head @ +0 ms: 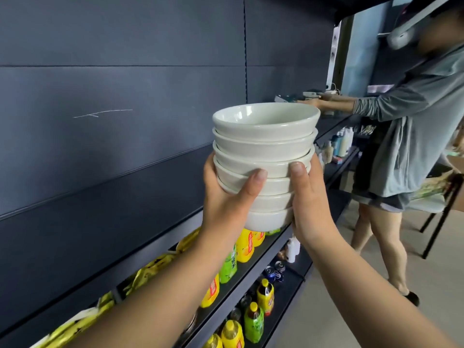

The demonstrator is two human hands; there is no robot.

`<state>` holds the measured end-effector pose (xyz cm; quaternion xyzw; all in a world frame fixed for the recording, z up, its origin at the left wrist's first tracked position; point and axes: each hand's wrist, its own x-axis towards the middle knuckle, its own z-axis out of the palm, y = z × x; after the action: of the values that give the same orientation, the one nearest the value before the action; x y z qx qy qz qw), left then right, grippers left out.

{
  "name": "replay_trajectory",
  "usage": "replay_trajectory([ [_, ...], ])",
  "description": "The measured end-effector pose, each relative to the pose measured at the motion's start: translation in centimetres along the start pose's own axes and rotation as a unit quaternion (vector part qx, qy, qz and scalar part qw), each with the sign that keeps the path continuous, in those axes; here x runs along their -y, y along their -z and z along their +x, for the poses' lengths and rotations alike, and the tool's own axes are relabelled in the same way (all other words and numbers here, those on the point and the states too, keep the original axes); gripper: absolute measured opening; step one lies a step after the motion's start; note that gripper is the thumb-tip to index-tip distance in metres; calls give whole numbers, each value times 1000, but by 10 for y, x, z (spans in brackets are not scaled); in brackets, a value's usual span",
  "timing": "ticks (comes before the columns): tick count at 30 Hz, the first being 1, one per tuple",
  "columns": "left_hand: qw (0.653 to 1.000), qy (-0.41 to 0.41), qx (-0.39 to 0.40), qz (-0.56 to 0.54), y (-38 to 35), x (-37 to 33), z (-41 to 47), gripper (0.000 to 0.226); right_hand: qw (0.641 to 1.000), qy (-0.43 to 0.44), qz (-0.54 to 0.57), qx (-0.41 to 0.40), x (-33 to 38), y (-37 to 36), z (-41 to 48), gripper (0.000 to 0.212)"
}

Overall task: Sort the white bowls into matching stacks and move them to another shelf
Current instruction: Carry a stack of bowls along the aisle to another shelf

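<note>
Stack of white bowls (263, 167) is airborne over the front edge of the drinks shelf (251, 272), our left hand (226, 197) and right hand (311, 202) each curled round one side, thumbs on the near face. We judge sorting done for this stack; shelving it remains.

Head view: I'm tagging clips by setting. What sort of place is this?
Likely a shop or mock store aisle: long dark shelving along a panelled wall, stocked with rows of bottled drinks and yellow snack packets.
</note>
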<state>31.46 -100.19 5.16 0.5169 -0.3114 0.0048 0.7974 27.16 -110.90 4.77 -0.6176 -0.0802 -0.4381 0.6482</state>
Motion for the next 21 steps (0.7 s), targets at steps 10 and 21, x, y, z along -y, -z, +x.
replay_trajectory([
  [10,999,-23,-6,23,-19,68,146,100,998,-18,13,60,-92,24,141,93],
  [21,994,-46,-57,80,-31,133,248,95,992,-37,53,112,-174,42,249,97],
])
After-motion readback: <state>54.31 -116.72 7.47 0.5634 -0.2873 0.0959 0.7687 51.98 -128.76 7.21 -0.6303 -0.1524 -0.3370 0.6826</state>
